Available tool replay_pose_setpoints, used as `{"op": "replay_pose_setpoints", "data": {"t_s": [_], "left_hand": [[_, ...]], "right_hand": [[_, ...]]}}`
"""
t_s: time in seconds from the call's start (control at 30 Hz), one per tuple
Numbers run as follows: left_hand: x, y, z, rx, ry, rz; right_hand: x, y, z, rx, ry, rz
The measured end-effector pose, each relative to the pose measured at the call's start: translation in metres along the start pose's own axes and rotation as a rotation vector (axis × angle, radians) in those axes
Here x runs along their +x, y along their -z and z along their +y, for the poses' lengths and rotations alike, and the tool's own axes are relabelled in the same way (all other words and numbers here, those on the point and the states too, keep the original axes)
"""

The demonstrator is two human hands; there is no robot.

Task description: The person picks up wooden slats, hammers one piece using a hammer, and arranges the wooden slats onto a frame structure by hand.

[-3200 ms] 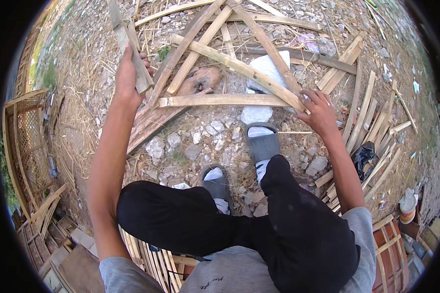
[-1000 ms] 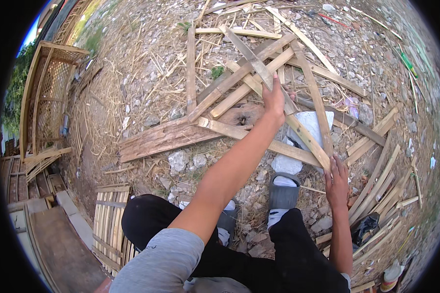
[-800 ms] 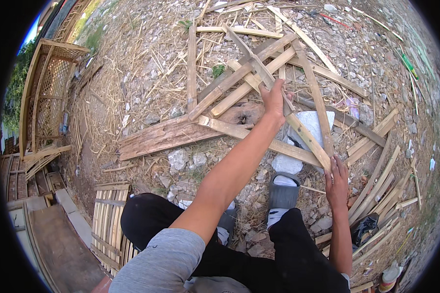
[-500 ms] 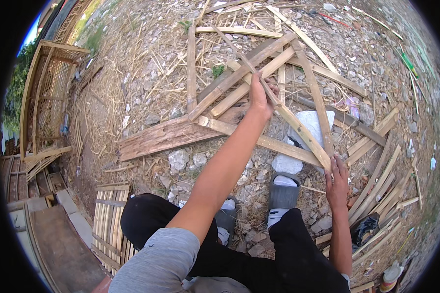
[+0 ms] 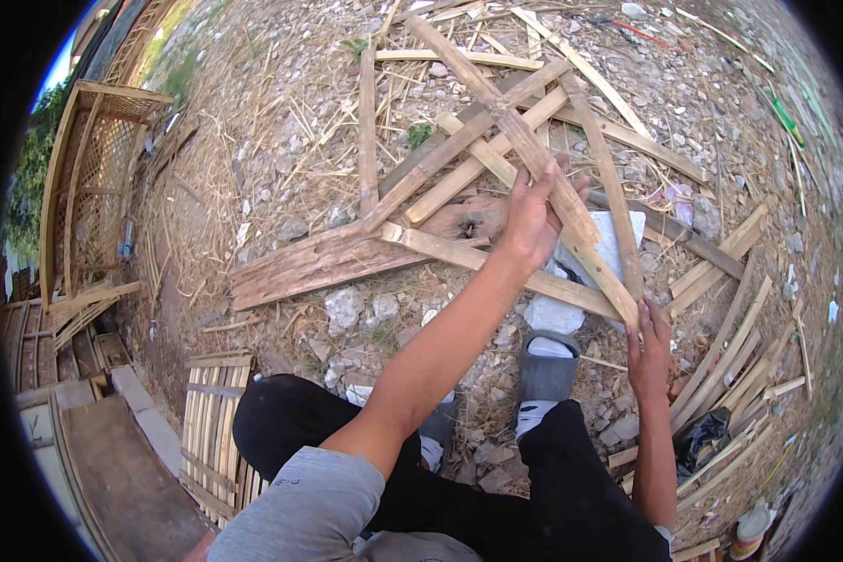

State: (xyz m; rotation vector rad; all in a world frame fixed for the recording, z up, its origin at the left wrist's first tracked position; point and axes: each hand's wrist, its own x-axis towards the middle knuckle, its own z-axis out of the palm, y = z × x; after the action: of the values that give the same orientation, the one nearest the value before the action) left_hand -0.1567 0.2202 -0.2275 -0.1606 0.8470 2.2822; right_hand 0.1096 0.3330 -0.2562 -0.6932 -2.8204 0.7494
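Observation:
My left hand [image 5: 534, 220] is closed around a brown wooden slat [image 5: 525, 136], thumb on its broad face and fingers partly hidden behind it. This slat slants over several crossed slats on the ground. Under its near end runs a paler slat [image 5: 607, 283], which meets a darker slat [image 5: 609, 187] at a pointed corner. At that corner my right hand [image 5: 648, 356] grips the slat ends with its fingertips. Another slat [image 5: 431, 245] passes below, over a white stone block [image 5: 553, 314]. A rough, weathered plank [image 5: 300, 267] lies to the left.
Stones and straw cover the ground. Loose slats [image 5: 740, 365] and a black plastic bag [image 5: 707, 440] lie at right. A lattice frame [image 5: 89, 187] stands at far left, with a slatted panel [image 5: 206, 393] nearer. My sandalled foot [image 5: 545, 375] is close to the block.
The slat in my left hand has turned from edge-on to broad face up. My left hand has shifted right and nearer along with it. My right hand has hardly moved.

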Motion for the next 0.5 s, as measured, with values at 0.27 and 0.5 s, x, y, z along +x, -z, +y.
{"op": "replay_pose_setpoints", "data": {"t_s": [0.27, 0.5], "left_hand": [[-0.099, -0.048, -0.114, -0.289, 0.241, -0.001], [-0.117, -0.069, -0.138, -0.452, 0.286, -0.036]], "right_hand": [[-0.006, -0.010, 0.004, 0.261, -0.113, -0.037], [-0.013, -0.021, 0.017, 0.202, -0.152, -0.062]]}}
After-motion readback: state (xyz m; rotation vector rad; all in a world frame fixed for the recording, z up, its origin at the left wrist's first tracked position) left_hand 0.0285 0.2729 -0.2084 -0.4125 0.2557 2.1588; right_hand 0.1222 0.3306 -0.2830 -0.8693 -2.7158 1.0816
